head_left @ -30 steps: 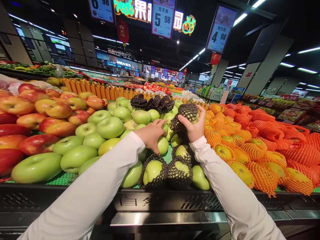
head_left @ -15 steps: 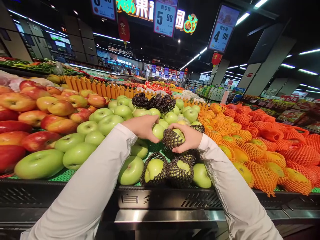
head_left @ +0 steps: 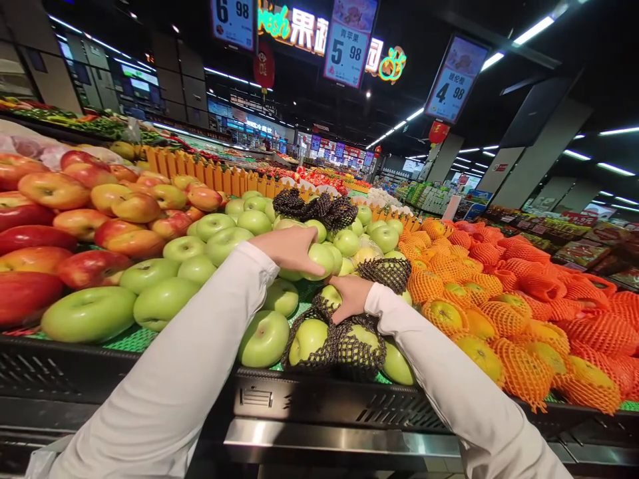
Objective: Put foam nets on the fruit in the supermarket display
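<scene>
Since it looks firm yet bruisable, we'd take the netted apple (head_left: 329, 295), just below mid-frame, by its sides.
Our right hand (head_left: 352, 297) grips it through soft-looking netting (head_left: 320, 307); our left hand (head_left: 292, 249), up-left, clasps a likely slicker bare apple (head_left: 320, 258).

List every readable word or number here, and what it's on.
"6.98": left white rectangular hanging price sign
"青苹果 5.98": middle price sign
"4.98": right price sign; name blurred
"resh 果蔬…园": multicoloured neon sign, partly covered
Too small or blurred: lettering on red lanterns, smaller signs, fine print
</scene>
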Demonstrator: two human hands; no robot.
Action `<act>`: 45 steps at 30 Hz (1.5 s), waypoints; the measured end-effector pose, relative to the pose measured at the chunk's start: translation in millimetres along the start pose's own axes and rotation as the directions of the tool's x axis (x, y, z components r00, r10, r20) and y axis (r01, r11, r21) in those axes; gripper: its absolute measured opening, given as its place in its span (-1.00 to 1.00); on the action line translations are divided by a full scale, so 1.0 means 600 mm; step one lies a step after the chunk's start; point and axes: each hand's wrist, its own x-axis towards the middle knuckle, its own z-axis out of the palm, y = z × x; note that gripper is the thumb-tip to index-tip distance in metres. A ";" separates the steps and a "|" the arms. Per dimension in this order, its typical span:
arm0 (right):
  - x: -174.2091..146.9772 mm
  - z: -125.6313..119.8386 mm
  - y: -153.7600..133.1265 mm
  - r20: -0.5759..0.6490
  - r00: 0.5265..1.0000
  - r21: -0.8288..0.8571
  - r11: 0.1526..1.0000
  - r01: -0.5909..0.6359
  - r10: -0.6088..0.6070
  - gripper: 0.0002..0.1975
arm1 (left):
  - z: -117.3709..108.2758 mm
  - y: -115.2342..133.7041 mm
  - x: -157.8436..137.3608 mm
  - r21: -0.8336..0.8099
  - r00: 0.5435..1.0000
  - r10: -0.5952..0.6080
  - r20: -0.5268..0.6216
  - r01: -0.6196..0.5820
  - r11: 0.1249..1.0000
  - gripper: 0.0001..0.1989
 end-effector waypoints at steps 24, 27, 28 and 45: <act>-0.066 -0.081 0.098 -0.572 0.738 0.039 0.911 -0.411 0.358 -0.55 | 0.072 0.051 0.032 -0.122 0.908 0.411 -0.077 -0.418 0.900 -0.25; -0.065 -0.077 0.099 -0.434 0.785 0.063 0.884 -0.464 0.443 -0.46 | 0.080 0.051 0.036 -0.102 0.929 0.367 -0.043 -0.369 0.924 -0.26; -0.068 -0.078 0.098 -0.417 0.785 0.054 0.874 -0.482 0.459 -0.44 | 0.081 0.051 0.036 -0.076 0.931 0.364 -0.037 -0.365 0.928 -0.26; -0.103 -0.106 0.115 -0.548 0.671 0.124 0.842 -0.525 0.499 -0.37 | 0.100 0.012 0.077 -0.004 0.946 -0.026 -0.323 0.026 1.000 -0.30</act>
